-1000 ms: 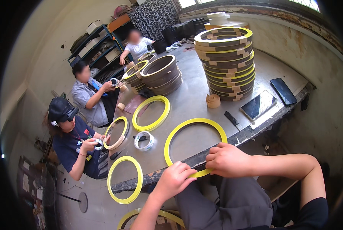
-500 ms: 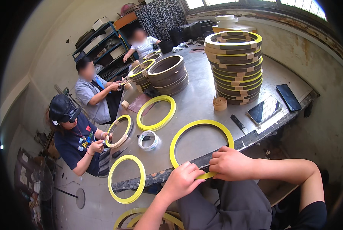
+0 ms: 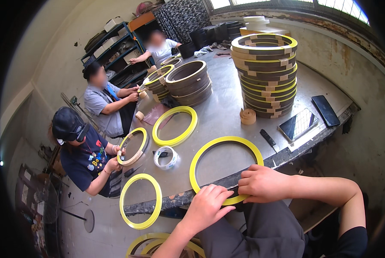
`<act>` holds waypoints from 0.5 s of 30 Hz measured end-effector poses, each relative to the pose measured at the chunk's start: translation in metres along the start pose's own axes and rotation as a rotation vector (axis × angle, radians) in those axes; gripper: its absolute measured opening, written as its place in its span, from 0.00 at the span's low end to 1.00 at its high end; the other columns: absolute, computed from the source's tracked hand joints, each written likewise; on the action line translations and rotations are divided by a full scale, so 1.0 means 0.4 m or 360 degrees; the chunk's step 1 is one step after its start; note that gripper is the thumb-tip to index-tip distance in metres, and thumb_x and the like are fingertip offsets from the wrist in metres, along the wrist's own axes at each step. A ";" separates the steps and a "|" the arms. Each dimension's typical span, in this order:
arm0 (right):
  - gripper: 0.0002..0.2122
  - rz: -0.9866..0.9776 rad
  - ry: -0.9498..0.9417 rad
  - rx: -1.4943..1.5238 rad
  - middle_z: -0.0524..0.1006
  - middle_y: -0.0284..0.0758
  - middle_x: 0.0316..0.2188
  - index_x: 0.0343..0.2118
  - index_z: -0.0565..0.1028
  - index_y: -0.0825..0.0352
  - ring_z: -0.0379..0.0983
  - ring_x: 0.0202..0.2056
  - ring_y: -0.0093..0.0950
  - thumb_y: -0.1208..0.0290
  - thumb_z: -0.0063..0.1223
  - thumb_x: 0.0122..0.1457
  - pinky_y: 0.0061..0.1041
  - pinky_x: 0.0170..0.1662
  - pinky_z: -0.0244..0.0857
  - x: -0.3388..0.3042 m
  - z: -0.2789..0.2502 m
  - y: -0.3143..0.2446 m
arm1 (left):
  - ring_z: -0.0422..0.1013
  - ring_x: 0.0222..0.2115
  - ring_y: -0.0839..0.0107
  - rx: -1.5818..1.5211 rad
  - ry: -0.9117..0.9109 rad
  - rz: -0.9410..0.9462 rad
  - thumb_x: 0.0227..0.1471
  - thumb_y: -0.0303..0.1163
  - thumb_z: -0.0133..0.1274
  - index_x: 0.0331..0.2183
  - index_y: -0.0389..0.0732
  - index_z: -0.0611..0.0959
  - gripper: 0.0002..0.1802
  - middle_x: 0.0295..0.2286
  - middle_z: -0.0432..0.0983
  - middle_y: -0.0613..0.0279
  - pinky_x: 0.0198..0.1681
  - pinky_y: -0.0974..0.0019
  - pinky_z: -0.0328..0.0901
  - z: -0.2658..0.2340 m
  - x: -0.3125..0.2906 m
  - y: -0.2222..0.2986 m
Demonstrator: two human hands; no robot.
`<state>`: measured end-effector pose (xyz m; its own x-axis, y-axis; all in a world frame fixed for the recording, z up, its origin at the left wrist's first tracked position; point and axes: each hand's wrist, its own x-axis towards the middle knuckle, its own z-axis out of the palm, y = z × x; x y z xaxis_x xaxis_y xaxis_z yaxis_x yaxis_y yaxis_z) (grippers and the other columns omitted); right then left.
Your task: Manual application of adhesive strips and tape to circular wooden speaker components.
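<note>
A large yellow-faced ring with a dark inner side rests on the metal table's near edge, its near part jutting out over my lap. My left hand grips its near rim, thumb below and fingers laid over the top. Just right of it, my right hand is curled around the same rim. The undersides of my fingers are hidden. A second yellow ring overhangs the table edge to the left, and another yellow ring lies farther in, near a roll of clear tape.
A tall stack of rings stands far right beside a tan tape roll. Nearby lie a black cutter and two phones. Three people sit along the left side, one holding a ring. More rings are low down.
My left hand's thumb has spread a little from its fingers at the rim. My right hand stays on the ring. The person nearest left has leaned slightly lower.
</note>
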<state>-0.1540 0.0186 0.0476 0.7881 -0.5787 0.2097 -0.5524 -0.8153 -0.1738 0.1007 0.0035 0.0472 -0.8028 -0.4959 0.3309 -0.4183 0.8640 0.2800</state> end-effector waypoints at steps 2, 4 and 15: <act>0.13 -0.0023 0.0014 -0.0013 0.76 0.29 0.32 0.37 0.79 0.60 0.72 0.43 0.30 0.58 0.64 0.54 0.33 0.48 0.64 0.005 -0.020 0.003 | 0.73 0.41 0.57 -0.0063 0.0008 0.0001 0.47 0.38 0.68 0.44 0.39 0.83 0.23 0.39 0.78 0.58 0.47 0.57 0.69 -0.002 -0.005 -0.014; 0.13 0.0158 0.0349 0.0126 0.75 0.33 0.33 0.39 0.79 0.61 0.73 0.41 0.34 0.60 0.64 0.56 0.36 0.48 0.65 0.016 -0.058 0.025 | 0.73 0.42 0.56 -0.0054 0.0059 -0.0004 0.46 0.39 0.68 0.44 0.39 0.83 0.24 0.40 0.77 0.57 0.48 0.57 0.68 -0.013 0.001 -0.007; 0.12 0.1147 0.0451 -0.0998 0.77 0.32 0.41 0.43 0.76 0.60 0.79 0.34 0.33 0.67 0.57 0.56 0.32 0.32 0.74 0.094 0.025 0.377 | 0.73 0.43 0.56 -0.0218 0.0365 -0.0001 0.48 0.28 0.65 0.43 0.40 0.84 0.18 0.41 0.78 0.58 0.49 0.56 0.67 -0.035 -0.027 0.053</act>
<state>-0.2049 -0.1259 0.0199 0.1589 -0.8569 0.4904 -0.9815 -0.0834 0.1723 0.1064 0.0259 0.0621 -0.6788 -0.5165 0.5221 -0.3448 0.8518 0.3944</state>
